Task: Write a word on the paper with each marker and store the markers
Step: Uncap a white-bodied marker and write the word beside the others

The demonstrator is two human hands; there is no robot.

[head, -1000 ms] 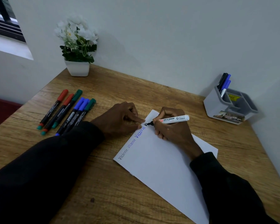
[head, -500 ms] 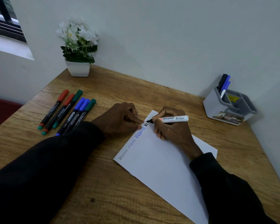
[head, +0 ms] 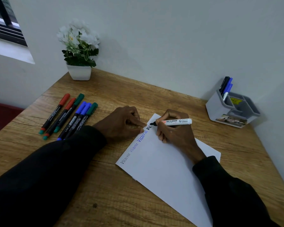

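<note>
Okay, wooden desk [head: 121, 89], with white paper [head: 167, 169] lying angled across it. Three "Victoria" run along the paper's left edge, plus a black "Vic" started. Grey organizer [head: 215, 110] sits in the far right corner, well apart, with a few pens [head: 226, 86] upright in its back compartment. Left hand [head: 121, 123]: fingers curled, tips pressing the paper's edge beside the writing; can't tell if anything is inside the fist. Right hand [head: 175, 135] pinches the whiteboard marker [head: 177, 121] near the nib end, nib touching paper at the black letters. Six capped markers [head: 69, 115] lie in a row left of the left hand. Handling guess: markers are light, stiff, with smooth barrels, maybe slippery, so take them mid-barrel. Paper is thin and slides easily, so pin it flat.
</note>
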